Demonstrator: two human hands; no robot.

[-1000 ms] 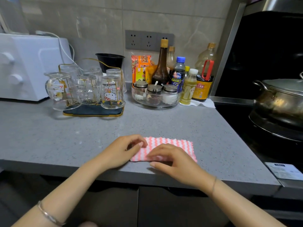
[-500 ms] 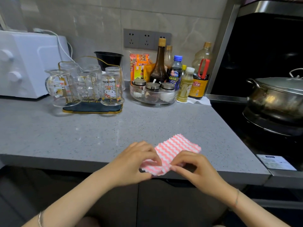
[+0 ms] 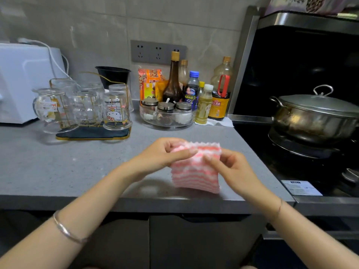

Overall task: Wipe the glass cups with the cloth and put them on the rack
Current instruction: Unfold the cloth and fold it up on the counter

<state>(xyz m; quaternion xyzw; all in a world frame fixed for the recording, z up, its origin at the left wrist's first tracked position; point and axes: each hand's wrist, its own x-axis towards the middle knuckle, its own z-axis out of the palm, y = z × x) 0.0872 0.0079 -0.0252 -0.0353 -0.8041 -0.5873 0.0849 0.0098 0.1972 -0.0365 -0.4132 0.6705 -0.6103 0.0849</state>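
Left of the rack (image 3: 93,133) stood a white appliance (image 3: 23,82), close beside it. The rack, a dark tray with gold wire, sat toward the back of the grey counter (image 3: 58,167) and carried the glass cups (image 3: 87,107) mouth down. A rounded cup (image 3: 52,109) reached past the rack's left edge, a cup printed with a cartoon cat (image 3: 116,111) stood at its right front corner, and more cups stood behind these.

Just right of the rack was a clear dish (image 3: 167,121) of lidded jars, with bottles (image 3: 172,84) crowded behind and beside it.

Nearer you than the rack and to its right, your left hand (image 3: 159,156) gripped the cloth (image 3: 194,175) at its top left corner. The thumb (image 3: 186,152) lay flat along the front of the upper edge, and the other fingers curled round behind it. The pink-and-white striped cloth hung folded between your two hands, raised off the counter. Its top edge was level with your left knuckles and its lower edge was over the counter's front part. Whether that edge brushed the surface could not be told.

Your right hand (image 3: 235,171) pinched the cloth's right side a little below the top, thumb and forefinger closed on the fabric and the remaining fingers curled loosely beside it.

Farthest right of the rack, a lidded steel pot (image 3: 314,117) sat on the stove.
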